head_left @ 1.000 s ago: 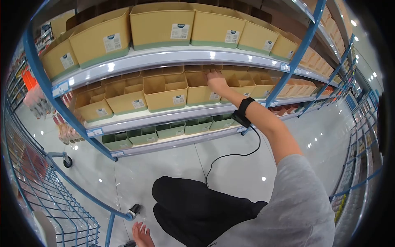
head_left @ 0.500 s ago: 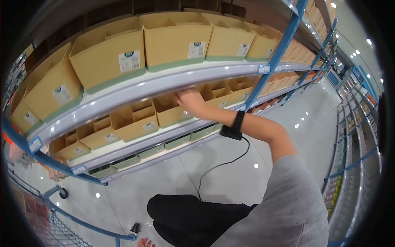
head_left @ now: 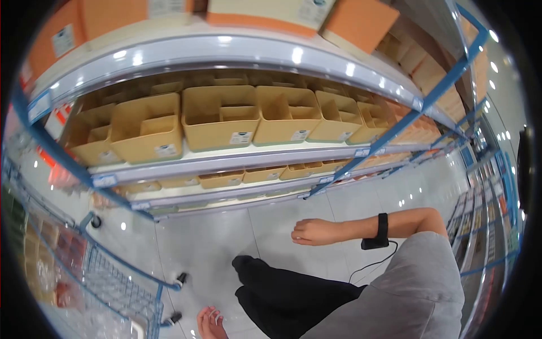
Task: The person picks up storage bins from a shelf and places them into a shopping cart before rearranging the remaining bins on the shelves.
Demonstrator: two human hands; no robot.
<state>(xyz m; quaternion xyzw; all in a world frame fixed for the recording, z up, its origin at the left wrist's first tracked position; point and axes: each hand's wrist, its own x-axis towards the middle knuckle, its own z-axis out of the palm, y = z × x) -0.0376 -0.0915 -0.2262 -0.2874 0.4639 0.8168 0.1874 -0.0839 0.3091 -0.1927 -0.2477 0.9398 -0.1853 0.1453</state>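
My right hand [head_left: 317, 231] hangs in the air over the floor, in front of the shelf and apart from it. Its fingers are loosely curled together and I see nothing in them. A black band with a small box [head_left: 376, 234] and a cable circles that wrist. Low in the view is my left hand [head_left: 210, 323], fingers slightly bent and apart, holding nothing visible. The shelf opposite carries a row of tan divided storage boxes [head_left: 221, 116] with white labels. Neither hand touches them.
A blue wire shopping cart [head_left: 121, 279] with goods in it stands at the lower left. Blue shelf posts [head_left: 389, 135] and a lower row of boxes [head_left: 223, 179] are ahead. Orange and cream boxes [head_left: 265, 17] sit above. Another shelf [head_left: 480, 226] runs along the right.
My right hand has drawn back from the tan boxes on the lower shelf to above the floor. The view has shifted, bringing an upper shelf, more of the cart and my left hand into sight.
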